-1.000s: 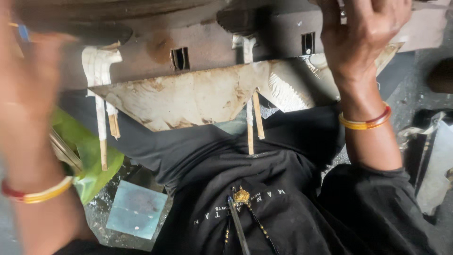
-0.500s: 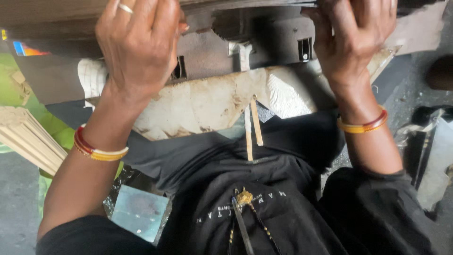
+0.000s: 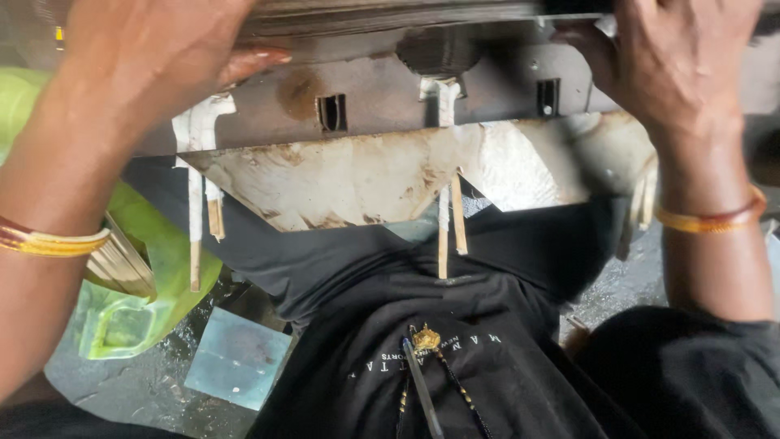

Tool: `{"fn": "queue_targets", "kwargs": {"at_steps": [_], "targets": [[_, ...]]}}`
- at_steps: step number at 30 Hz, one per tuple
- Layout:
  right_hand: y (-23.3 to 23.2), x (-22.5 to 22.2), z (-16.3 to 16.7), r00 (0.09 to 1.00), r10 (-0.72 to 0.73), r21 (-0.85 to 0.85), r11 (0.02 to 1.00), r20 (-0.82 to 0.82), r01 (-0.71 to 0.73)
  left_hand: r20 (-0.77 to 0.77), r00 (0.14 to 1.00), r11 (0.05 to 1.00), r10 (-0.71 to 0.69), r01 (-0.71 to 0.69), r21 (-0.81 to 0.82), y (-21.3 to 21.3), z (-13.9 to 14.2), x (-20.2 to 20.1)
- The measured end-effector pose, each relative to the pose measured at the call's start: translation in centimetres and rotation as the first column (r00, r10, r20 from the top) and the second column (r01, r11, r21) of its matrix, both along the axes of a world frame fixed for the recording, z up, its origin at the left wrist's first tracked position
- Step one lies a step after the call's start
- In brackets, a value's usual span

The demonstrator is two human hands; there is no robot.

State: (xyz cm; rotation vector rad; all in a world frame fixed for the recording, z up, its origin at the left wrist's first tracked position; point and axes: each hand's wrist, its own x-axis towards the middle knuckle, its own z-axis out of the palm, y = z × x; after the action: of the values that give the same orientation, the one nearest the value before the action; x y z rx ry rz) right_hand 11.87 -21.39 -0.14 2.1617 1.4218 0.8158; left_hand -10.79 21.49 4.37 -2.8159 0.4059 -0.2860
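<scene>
Metal plate (image 3: 382, 114), dark and rust-stained, sits at the top of my view above my lap, with pale sticks (image 3: 448, 219) hanging from its slots. It looks heavy and stiff, with hard edges, so I judge the outer ends the best hold. My left hand (image 3: 154, 57) lies cupped over the upper left edge, fingers curled on it; my right hand (image 3: 674, 65) is wrapped over the upper right corner. Since half a second ago my left hand has slid further left and nearer the camera.
</scene>
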Motion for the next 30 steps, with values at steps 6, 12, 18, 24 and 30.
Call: {"fn": "queue_targets", "kwargs": {"at_steps": [6, 12, 18, 24, 30], "targets": [[-1.6, 0.9, -1.7, 0.997, 0.007, -0.033, 0.999, -0.071, -0.010, 0.002, 1.000, 0.997, -0.008, 0.008, -0.078, -1.0, -2.4, 0.5], [-4.7, 2.5, -4.7, 0.994, -0.017, -0.033, 0.999, -0.106, 0.014, -0.036, 0.999, 0.986, 0.005, -0.011, -0.164, -2.8, -4.3, 1.7], [-7.0, 3.5, -7.3, 0.989, -0.040, -0.048, 0.998, -0.141, 0.034, -0.331, 0.938, 0.961, 0.101, -0.178, -0.211, -3.6, -4.3, 3.3], [-6.3, 4.3, -6.8, 0.977, 0.012, 0.042, 0.999, -0.214, -0.003, -0.541, 0.809, 0.941, 0.231, -0.326, -0.086, -4.9, -2.2, 5.1], [-3.0, 0.0, -2.5, 0.993, 0.060, 0.133, 0.990, -0.106, -0.045, -0.334, 0.904, 0.934, 0.267, -0.328, -0.143, -5.4, -3.0, 3.5]]}}
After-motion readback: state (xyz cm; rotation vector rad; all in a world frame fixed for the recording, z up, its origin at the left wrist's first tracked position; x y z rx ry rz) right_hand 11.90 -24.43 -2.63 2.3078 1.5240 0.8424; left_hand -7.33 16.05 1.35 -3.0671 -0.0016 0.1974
